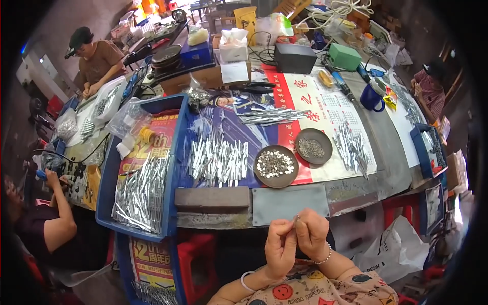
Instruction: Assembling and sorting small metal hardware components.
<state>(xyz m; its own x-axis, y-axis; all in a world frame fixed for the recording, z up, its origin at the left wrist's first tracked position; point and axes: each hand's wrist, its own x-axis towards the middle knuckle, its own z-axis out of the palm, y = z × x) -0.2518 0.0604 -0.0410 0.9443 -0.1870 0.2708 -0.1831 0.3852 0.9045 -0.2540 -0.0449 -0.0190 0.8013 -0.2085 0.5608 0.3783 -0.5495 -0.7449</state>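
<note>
My left hand (280, 245) and my right hand (312, 235) are raised in front of the table's near edge, with their fingertips pinched together. Something tiny seems to sit between them, too small and too covered to name. Just beyond the hands lies a flat grey plate (290, 204), and left of it a long brown block (212, 200). Behind the plate, a brown dish (277, 183) holds small shiny discs. A second brown dish (325, 158) contains fine small metal parts. Slim silver metal pieces (218, 161) are laid in a bunch left of the dishes.
More metal pieces (351, 148) lie to the right and others (272, 116) farther back. A long blue tray (173, 168) of similar pieces stands left. Farther off are a black box (295, 58), a green box (345, 57) and a blue mug (372, 96). Other people work around the tables.
</note>
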